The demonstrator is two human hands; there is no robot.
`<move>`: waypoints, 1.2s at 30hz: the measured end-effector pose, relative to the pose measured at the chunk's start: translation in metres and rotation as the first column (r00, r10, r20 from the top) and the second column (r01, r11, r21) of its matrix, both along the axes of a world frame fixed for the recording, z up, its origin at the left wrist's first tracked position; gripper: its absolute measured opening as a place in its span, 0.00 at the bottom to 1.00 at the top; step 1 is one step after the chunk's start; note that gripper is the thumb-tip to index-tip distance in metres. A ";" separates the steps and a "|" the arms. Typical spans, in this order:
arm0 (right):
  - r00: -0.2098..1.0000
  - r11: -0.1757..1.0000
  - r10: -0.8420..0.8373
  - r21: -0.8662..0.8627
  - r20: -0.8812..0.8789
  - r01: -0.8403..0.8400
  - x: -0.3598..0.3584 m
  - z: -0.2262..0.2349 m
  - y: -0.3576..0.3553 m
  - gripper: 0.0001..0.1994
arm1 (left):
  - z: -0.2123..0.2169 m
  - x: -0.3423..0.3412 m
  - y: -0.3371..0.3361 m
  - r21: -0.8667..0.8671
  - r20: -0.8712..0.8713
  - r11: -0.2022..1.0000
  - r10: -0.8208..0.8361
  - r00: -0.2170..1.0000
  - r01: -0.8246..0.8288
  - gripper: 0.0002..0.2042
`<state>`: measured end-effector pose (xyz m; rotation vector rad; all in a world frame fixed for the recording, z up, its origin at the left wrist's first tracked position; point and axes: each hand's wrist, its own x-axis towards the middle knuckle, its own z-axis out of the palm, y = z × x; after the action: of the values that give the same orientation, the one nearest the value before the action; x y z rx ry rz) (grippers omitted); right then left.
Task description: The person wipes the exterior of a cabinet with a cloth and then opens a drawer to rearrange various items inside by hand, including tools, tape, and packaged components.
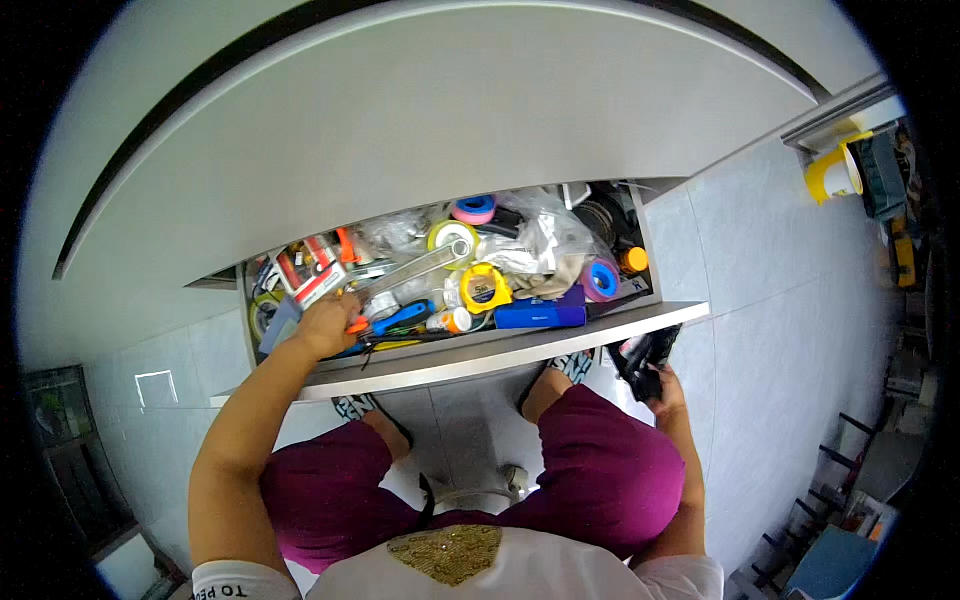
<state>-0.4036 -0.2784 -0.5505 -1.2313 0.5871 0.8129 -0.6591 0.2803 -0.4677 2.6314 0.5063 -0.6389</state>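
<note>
A silver wrench (413,269) slants inside the open drawer (490,356); a black bag (640,360) (crumpled, glossy) hangs outside.

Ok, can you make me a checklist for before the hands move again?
1. Drawer pulled open: ok.
2. Right grip on the black bundle: ok, outside the drawer.
3. Left grip empty: cannot tell; it reaches into the drawer near the wrench.
4. Yellow tape measure easy to see: ok, it lies on top.
5. Drawer tidy: not ok, things are heaped together.
6. Toes clear of the drawer: cannot tell; its front edge hides the tips of the shoes.
</note>
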 end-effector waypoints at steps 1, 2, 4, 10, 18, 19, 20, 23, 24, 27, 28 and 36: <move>0.999 0.998 -0.040 0.057 -0.015 0.041 -0.002 -0.025 -0.003 0.16 | 0.003 0.000 -0.001 -0.028 0.019 0.999 0.021 1.000 -0.021 0.21; 0.990 0.991 -0.129 0.029 -0.052 0.131 -0.005 -0.048 -0.002 0.12 | 0.000 -0.004 0.000 -0.035 0.019 0.999 0.028 0.999 -0.028 0.21; 0.983 0.988 -0.157 -0.009 -0.097 0.157 -0.003 -0.108 -0.020 0.13 | -0.002 0.003 -0.002 -0.051 0.045 0.998 0.039 0.998 -0.037 0.21; 0.892 0.218 0.423 -0.938 -0.157 -0.269 0.025 -0.157 -0.069 0.36 | 0.026 0.034 -0.004 -0.261 0.121 0.962 0.121 0.985 -0.086 0.19; 0.784 0.824 0.496 -0.487 0.373 -0.290 0.017 0.094 0.052 0.10 | 0.094 0.044 -0.013 -0.877 0.077 0.431 0.560 0.825 -0.211 0.16; 0.737 0.836 0.515 -0.446 0.438 -0.320 0.017 0.118 0.065 0.09 | 0.099 0.046 -0.017 -0.908 0.048 0.363 0.582 0.812 -0.207 0.15; 0.695 0.811 0.564 -0.457 0.445 -0.365 0.016 0.145 0.081 0.09 | 0.104 0.048 -0.023 -0.922 0.067 0.339 0.615 0.785 -0.187 0.15; 0.635 0.801 0.596 -0.303 0.493 -0.516 -0.005 0.215 0.153 0.10 | 0.122 0.054 -0.045 -0.961 0.084 0.239 0.736 0.672 -0.142 0.15; 0.522 0.731 0.666 -0.326 0.533 -0.599 -0.008 0.225 0.168 0.12 | 0.125 0.058 -0.050 -0.974 0.072 0.195 0.742 0.667 -0.112 0.15; 0.456 0.623 0.682 -0.127 0.571 -0.772 -0.034 0.253 0.227 0.29 | 0.145 0.065 -0.075 -0.998 -0.001 0.037 0.778 0.628 -0.048 0.13; 0.505 0.610 0.697 -0.052 0.509 -0.790 -0.041 0.258 0.241 0.35 | 0.153 0.071 -0.088 -0.997 -0.063 -0.025 0.786 0.615 -0.070 0.13; 0.547 0.679 0.576 0.016 0.607 -0.734 -0.061 0.251 0.285 0.52 | 0.160 0.123 -0.153 -0.915 0.188 0.354 0.797 0.573 -0.191 0.17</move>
<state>-0.4651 0.0065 -0.2997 -1.3578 -0.5342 1.0481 -0.5360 0.1277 -0.3080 1.4046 0.6083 0.2498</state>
